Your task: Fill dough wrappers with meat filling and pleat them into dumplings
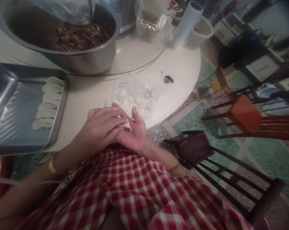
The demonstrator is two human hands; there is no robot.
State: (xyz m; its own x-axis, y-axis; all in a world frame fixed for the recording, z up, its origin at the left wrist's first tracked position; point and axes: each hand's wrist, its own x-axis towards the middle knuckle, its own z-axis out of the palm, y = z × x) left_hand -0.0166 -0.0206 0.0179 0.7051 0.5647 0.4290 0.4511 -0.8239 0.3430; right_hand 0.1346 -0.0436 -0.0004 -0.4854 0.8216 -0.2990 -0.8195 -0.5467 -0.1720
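My left hand [100, 126] lies palm down across my right hand [135, 132] at the near edge of the round white table [183, 64]. My left fingers are stretched flat. My right hand is turned palm up and cups a thin pale dough wrapper [125, 125], of which only a sliver shows between the hands. Just beyond my fingertips a crumpled clear plastic sheet [137, 92] covers more pale wrappers. To the left, a metal tray [12, 105] holds a row of several folded white dumplings [47, 102].
A big steel bowl [87, 60] of dark minced filling [82, 36] stands behind the tray on a glass turntable [139, 51]. A white roll [186, 24] and a basket [202, 32] sit at the back. A dark wooden chair [194, 148] and an orange stool [245, 113] stand right.
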